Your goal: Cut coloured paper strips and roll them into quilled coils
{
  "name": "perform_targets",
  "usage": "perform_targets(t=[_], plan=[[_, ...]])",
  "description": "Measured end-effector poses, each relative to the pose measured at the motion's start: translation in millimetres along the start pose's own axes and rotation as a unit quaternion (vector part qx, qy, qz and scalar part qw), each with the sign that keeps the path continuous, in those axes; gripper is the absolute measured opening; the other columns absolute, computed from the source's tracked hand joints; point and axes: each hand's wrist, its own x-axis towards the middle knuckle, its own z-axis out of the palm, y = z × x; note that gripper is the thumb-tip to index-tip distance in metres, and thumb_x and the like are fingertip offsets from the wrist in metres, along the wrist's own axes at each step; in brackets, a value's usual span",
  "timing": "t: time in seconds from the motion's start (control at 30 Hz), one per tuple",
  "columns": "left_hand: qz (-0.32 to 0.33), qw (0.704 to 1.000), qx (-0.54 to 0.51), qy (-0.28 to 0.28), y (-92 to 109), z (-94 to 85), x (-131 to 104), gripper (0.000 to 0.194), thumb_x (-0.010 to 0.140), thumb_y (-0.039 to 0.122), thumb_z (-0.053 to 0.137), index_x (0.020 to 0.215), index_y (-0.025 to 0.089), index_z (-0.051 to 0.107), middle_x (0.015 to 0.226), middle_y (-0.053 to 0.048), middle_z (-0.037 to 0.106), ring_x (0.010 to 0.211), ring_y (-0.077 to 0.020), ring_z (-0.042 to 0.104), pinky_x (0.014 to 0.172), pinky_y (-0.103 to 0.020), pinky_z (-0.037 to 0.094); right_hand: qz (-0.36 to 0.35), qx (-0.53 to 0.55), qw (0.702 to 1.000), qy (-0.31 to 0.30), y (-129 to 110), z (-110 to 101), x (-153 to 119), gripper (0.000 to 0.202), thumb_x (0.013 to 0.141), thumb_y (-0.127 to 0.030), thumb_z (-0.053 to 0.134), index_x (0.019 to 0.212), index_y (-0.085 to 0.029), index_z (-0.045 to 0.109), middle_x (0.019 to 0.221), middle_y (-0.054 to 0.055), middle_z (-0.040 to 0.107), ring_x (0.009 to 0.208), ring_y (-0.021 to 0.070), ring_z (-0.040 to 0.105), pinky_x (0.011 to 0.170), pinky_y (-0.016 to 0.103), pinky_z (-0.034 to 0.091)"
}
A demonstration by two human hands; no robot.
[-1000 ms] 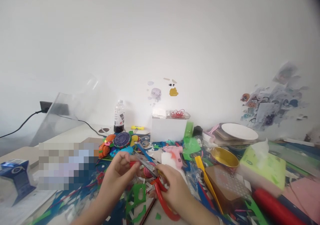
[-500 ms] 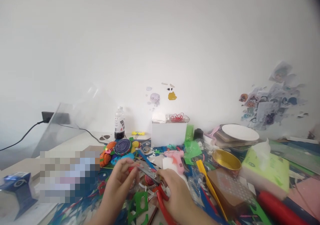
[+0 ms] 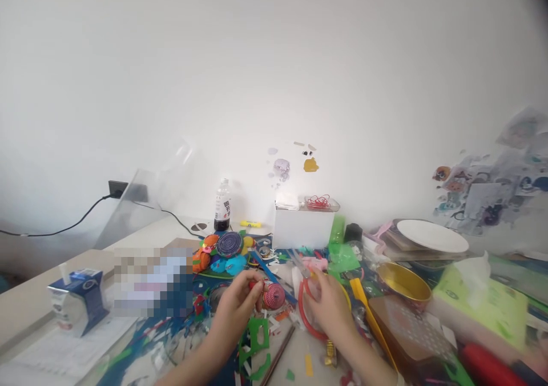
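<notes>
My left hand (image 3: 235,309) is closed, with thumb and fingertips pinched on a small red piece (image 3: 254,284), mostly hidden by the fingers. Just right of those fingertips lies a red-and-white round coil (image 3: 274,296). My right hand (image 3: 331,301) grips a pair of scissors with red handles (image 3: 306,320). Their blades point away and up to the left, apart from the left hand. Below the hands lie a cut green sheet (image 3: 258,337), a thin brown stick (image 3: 278,354) and scattered scraps.
At the back stand a bottle (image 3: 222,206) and a white box (image 3: 303,229). A drink carton (image 3: 88,300) is on the left. To the right are a gold bowl (image 3: 405,283), a yellow strip (image 3: 363,306), a brown box (image 3: 402,332) and a tissue pack (image 3: 483,303).
The scissors have moved away from the left hand's fingers and turned to point more forward. The hands are farther apart. The whole view has shifted, with things now farther right.
</notes>
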Motion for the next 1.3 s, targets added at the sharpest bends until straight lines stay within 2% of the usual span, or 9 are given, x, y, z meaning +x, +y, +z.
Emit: perform_targets(t=[0.17, 0.37, 0.6, 0.8, 0.87, 0.93, 1.07, 1.17, 1.3], plan=[[-0.006, 1.0, 0.001, 0.002, 4, 2.2, -1, 0.021, 0.079, 0.04, 0.046, 0.07, 0.021, 0.047, 0.06, 0.005, 0.049, 0.045, -0.0102, 0.045, 0.05, -0.025, 0.042, -0.033, -0.04, 0.999, 0.006, 3, 7, -3, 0.05, 0.069, -0.013, 0.053, 0.119, -0.016, 0.05, 0.105, 0.011, 0.055, 0.1, 0.0271, 0.048, 0.085, 0.036, 0.038], [-0.011, 0.999, 0.022, 0.026, 0, 0.2, 2, 0.024, 0.078, 0.041, 0.046, 0.067, 0.02, 0.048, 0.047, 0.006, 0.045, 0.045, -0.0121, 0.045, 0.049, -0.024, 0.039, -0.05, -0.101, 0.994, -0.008, -10, -1, -6, 0.042, 0.075, -0.014, 0.051, 0.117, -0.016, 0.053, 0.099, 0.012, 0.056, 0.096, 0.0277, 0.046, 0.083, 0.037, 0.037], [-0.001, 0.995, 0.086, 0.042, -8, -6.5, 9, 0.022, 0.077, 0.038, 0.045, 0.081, 0.018, 0.054, 0.052, 0.003, 0.054, 0.053, -0.0161, 0.055, 0.055, -0.027, 0.045, -0.051, -0.111, 0.992, -0.01, -17, -9, -7, 0.038, 0.074, -0.013, 0.052, 0.113, -0.015, 0.057, 0.098, 0.013, 0.056, 0.097, 0.0276, 0.044, 0.082, 0.034, 0.037], [0.013, 0.982, 0.186, 0.035, -15, -13.9, 12, 0.026, 0.077, 0.04, 0.043, 0.081, 0.019, 0.06, 0.044, 0.004, 0.054, 0.042, -0.017, 0.054, 0.043, -0.025, 0.041, -0.05, -0.137, 0.989, 0.004, -21, -8, -10, 0.037, 0.077, -0.014, 0.05, 0.114, -0.015, 0.056, 0.096, 0.013, 0.056, 0.094, 0.0269, 0.044, 0.08, 0.034, 0.037], [0.031, 0.972, 0.229, 0.028, -16, -17.5, 14, 0.026, 0.077, 0.04, 0.045, 0.08, 0.021, 0.062, 0.051, 0.001, 0.059, 0.046, -0.0184, 0.056, 0.045, -0.025, 0.042, -0.052, -0.148, 0.988, 0.003, -22, -7, -12, 0.036, 0.077, -0.014, 0.05, 0.112, -0.016, 0.057, 0.095, 0.012, 0.056, 0.093, 0.0265, 0.044, 0.078, 0.033, 0.037], [0.059, 0.96, 0.274, 0.018, -17, -21.1, 15, 0.023, 0.076, 0.039, 0.047, 0.078, 0.023, 0.064, 0.067, -0.003, 0.065, 0.061, -0.0215, 0.06, 0.055, -0.027, 0.044, -0.053, -0.158, 0.986, 0.0, -23, -7, -14, 0.031, 0.077, -0.014, 0.05, 0.107, -0.016, 0.059, 0.093, 0.012, 0.056, 0.092, 0.0263, 0.044, 0.075, 0.033, 0.038], [0.119, 0.928, 0.353, -0.005, -22, -26.5, 19, 0.022, 0.077, 0.032, 0.045, 0.079, 0.023, 0.065, 0.084, -0.006, 0.064, 0.083, -0.0251, 0.057, 0.072, -0.032, 0.044, -0.057, -0.18, 0.982, 0.001, -27, -12, -12, 0.017, 0.079, -0.019, 0.052, 0.09, -0.016, 0.064, 0.091, 0.012, 0.055, 0.09, 0.0264, 0.044, 0.072, 0.033, 0.038], [0.156, 0.903, 0.4, -0.016, -28, -29.0, 21, 0.023, 0.077, 0.025, 0.044, 0.079, 0.02, 0.066, 0.091, -0.01, 0.062, 0.091, -0.0271, 0.053, 0.08, -0.037, 0.041, -0.107, -0.193, 0.975, -0.003, -33, -25, -8, 0.013, 0.081, -0.02, 0.051, 0.081, -0.014, 0.063, 0.092, 0.012, 0.053, 0.088, 0.026, 0.045, 0.069, 0.034, 0.037], [0.177, 0.872, 0.455, -0.018, -33, -29.3, 21, 0.025, 0.075, 0.017, 0.042, 0.077, 0.019, 0.067, 0.092, -0.011, 0.063, 0.09, -0.0276, 0.051, 0.079, -0.039, 0.04, -0.247, -0.183, 0.95, -0.062, -47, -41, -10, 0.01, 0.079, -0.016, 0.054, 0.075, -0.019, 0.062, 0.077, 0.004, 0.057, 0.078, 0.0186, 0.048, 0.066, 0.029, 0.035]])
